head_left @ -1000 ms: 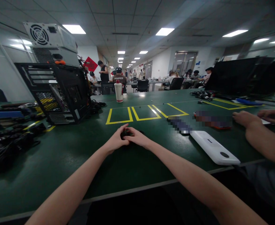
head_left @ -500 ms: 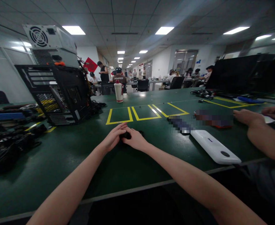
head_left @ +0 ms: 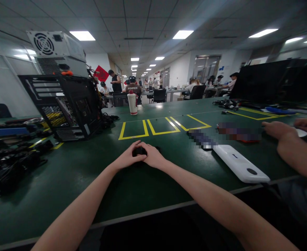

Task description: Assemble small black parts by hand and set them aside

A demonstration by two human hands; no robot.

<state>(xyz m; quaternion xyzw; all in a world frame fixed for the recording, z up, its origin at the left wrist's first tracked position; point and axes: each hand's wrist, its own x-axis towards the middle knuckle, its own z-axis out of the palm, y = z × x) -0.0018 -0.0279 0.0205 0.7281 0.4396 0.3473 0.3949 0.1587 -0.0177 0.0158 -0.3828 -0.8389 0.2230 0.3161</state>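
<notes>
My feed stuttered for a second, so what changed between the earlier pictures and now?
Very little. Both hands stayed cupped around the small black object on the green table; the left hand and right hand only shifted their fingers slightly over it, without letting go. The co-worker's hand at the right edged a little further right. The open computer case, white device and cup did not move.

Open-plan office workshop: long green workbench (head_left: 64,181), opened computer case (head_left: 67,106).

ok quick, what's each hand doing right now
left hand: closed on the small black object on the green table.
right hand: closed on the same object.
</notes>
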